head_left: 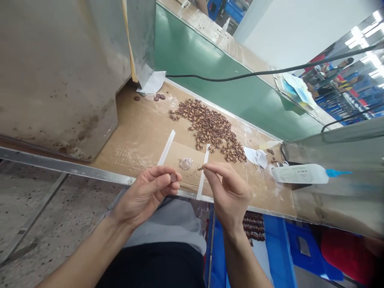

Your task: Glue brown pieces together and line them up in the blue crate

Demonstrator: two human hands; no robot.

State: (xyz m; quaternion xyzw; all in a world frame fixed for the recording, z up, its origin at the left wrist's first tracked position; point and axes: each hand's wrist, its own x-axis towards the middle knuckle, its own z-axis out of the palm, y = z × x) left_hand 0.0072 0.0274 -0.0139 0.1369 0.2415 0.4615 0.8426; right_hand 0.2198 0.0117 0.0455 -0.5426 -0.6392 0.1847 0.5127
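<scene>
Left hand (150, 192), on the near side of the pile of small brown parts (210, 128), pinches a brown disc (173, 177). The right hand (229, 192) beside it pinches one tiny part (200, 168), the two pieces not yet joined. With that pile so large and only a few rows of pieces (254, 226) lying below its near side, most of the work seems left.

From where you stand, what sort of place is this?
Most likely a factory assembly line for small parts. A green conveyor belt runs behind the bench, a pile of small brown parts lies on that bench, and the left hand pinches a brown disc while the right hand pinches a tiny part.
</scene>
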